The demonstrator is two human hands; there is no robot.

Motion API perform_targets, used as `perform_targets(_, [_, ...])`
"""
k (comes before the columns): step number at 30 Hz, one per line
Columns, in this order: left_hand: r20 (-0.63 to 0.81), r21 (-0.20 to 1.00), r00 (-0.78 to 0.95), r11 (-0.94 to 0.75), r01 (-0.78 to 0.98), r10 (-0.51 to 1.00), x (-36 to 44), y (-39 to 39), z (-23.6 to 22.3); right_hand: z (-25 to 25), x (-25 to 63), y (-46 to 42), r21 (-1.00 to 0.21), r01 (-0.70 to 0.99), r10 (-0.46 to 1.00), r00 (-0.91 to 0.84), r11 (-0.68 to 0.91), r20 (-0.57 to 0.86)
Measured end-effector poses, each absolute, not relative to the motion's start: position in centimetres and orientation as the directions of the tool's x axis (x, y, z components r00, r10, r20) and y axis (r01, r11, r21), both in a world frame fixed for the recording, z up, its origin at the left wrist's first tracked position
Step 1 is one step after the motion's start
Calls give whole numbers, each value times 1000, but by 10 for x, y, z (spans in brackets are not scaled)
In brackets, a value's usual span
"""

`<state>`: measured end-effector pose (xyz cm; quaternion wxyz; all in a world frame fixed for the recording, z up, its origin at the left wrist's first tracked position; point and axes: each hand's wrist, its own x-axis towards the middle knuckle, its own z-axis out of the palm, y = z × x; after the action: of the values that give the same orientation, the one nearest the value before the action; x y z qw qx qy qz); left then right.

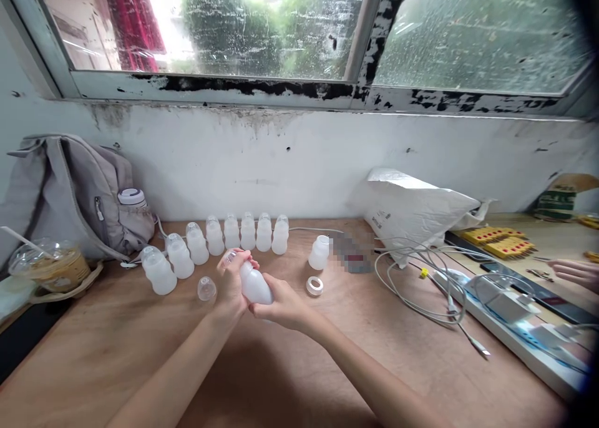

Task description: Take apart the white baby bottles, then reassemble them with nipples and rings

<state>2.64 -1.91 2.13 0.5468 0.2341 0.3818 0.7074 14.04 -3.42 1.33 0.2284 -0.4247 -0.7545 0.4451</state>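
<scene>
Both my hands hold one small white plastic bottle [254,282] tilted over the wooden table [290,365]. My left hand [231,284] is wrapped round its neck and clear cap end. My right hand [281,303] grips its body from below. Beside my left hand lies a loose clear cap [206,288]. To the right lie a white ring [314,285] and an uncapped white bottle [319,252]. A curved row of several capped bottles [224,238] stands behind my hands.
A grey backpack [79,191] leans on the wall at left, with a lidded drink cup [49,266] before it. At right are a white bag [412,209], tangled white cables [421,278], a power strip [515,328] and another person's hand [573,272].
</scene>
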Motion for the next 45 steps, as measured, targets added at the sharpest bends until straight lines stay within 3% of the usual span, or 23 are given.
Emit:
perform_targets(6, [-158, 816, -411, -116, -566, 898, 12, -4, 22, -2, 138, -37, -495, 752, 899, -394, 436, 192])
perform_targets(11, [-67, 881, -288, -78, -466, 955, -16, 4, 39, -2, 149, -29, -490, 769, 911, -369, 410, 183])
perform_targets(13, [26, 952, -215, -89, -292, 976, -27, 5, 45, 3, 156, -22, -521, 770, 929, -324, 368, 178])
perform_targets(15, [123, 992, -112, -122, 14, 986, -38, 4, 48, 10, 165, -15, -537, 775, 942, -286, 334, 174])
perform_targets(18, [177, 878, 5, -160, 451, 984, -55, 5, 48, 18, 180, -6, -527, 803, 960, -237, 280, 148])
perform_targets(22, [98, 680, 122, -156, 717, 988, -68, 7, 37, 26, 196, 2, -505, 833, 974, -183, 225, 132])
perform_targets(36, [15, 530, 153, -138, 837, 988, -65, 6, 9, 29, 195, -2, -575, 781, 965, -251, 244, 69])
perform_targets(42, [246, 452, 247, -337, 826, 937, -40, -4, 30, 30, 192, -3, -667, 720, 958, -285, 189, -36])
perform_targets(45, [411, 317, 402, -541, 779, 819, -18, -12, 38, 34, 191, -5, -752, 647, 906, -385, 127, -178])
